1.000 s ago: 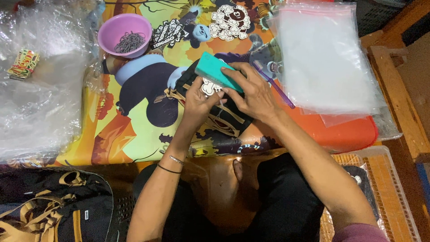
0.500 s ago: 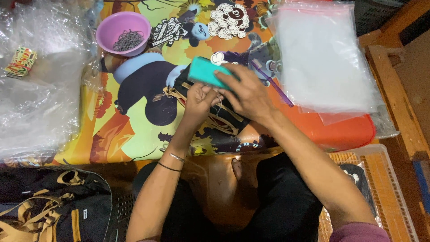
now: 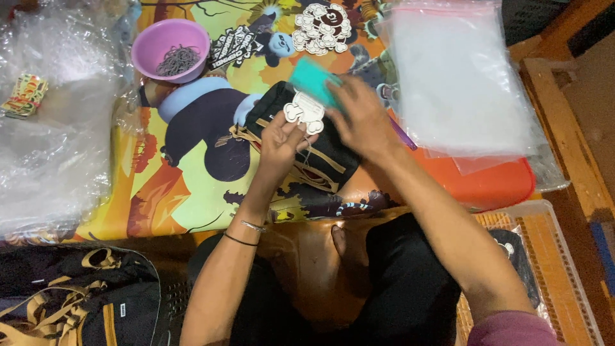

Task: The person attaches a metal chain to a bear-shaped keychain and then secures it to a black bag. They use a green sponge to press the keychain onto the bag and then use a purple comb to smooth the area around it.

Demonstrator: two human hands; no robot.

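Observation:
My left hand (image 3: 280, 142) pinches a white bear-shaped charm (image 3: 305, 111) on a small chain, over a black pouch with tan straps (image 3: 320, 154) lying on the colourful cartoon mat (image 3: 186, 186). My right hand (image 3: 362, 115) holds a teal card-like thing (image 3: 312, 79) just above the charm and rests on the pouch's right end. Both hands are close together, nearly touching.
A purple bowl of small dark metal pieces (image 3: 172, 50) stands at the far left. Flat printed charms (image 3: 324, 27) lie at the far edge. Clear plastic bags (image 3: 458, 80) lie right, crumpled plastic (image 3: 51, 122) left. Black bags with tan straps (image 3: 77, 301) are near my knee.
The charm has come back into view under my left fingers. The teal thing has been lifted a little farther from me with my right hand.

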